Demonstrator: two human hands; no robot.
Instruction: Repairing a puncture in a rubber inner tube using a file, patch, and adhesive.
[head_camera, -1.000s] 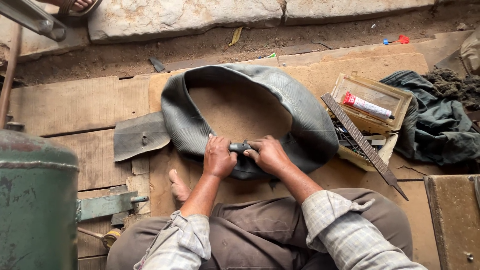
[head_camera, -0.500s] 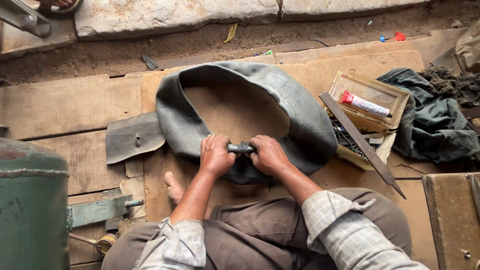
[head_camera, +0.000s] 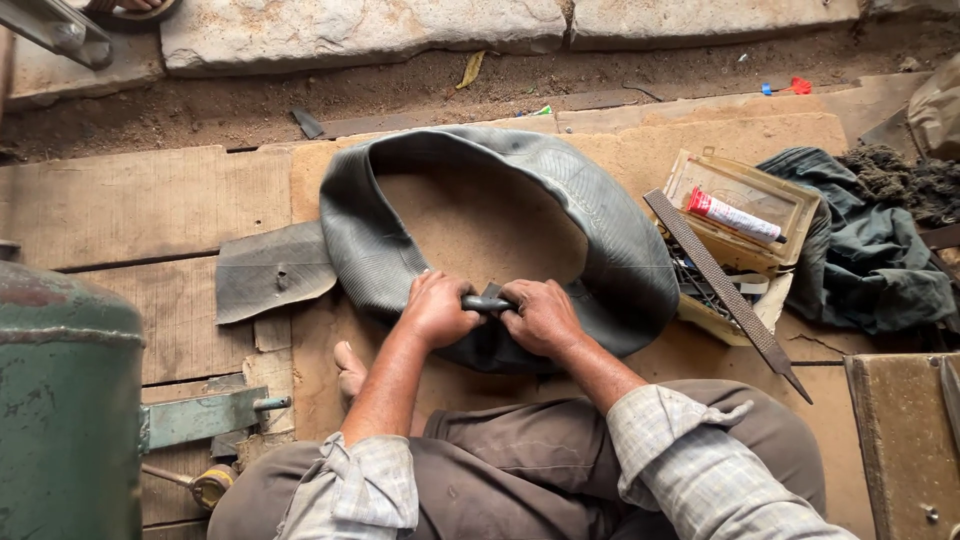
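We look down on a grey rubber inner tube (head_camera: 590, 215) lying on wooden boards (head_camera: 140, 210). Our left hand (head_camera: 437, 310) and right hand (head_camera: 543, 318) both grip a short dark tool (head_camera: 487, 303), perhaps a roller, pressed on the tube's near edge. A long file (head_camera: 722, 290) leans on an open box (head_camera: 745, 190).

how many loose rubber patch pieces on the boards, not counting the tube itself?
1 clear: a flat grey rubber sheet on the boards left of the inner tube, by the left hand. Smaller scraps may be hidden under the tube.
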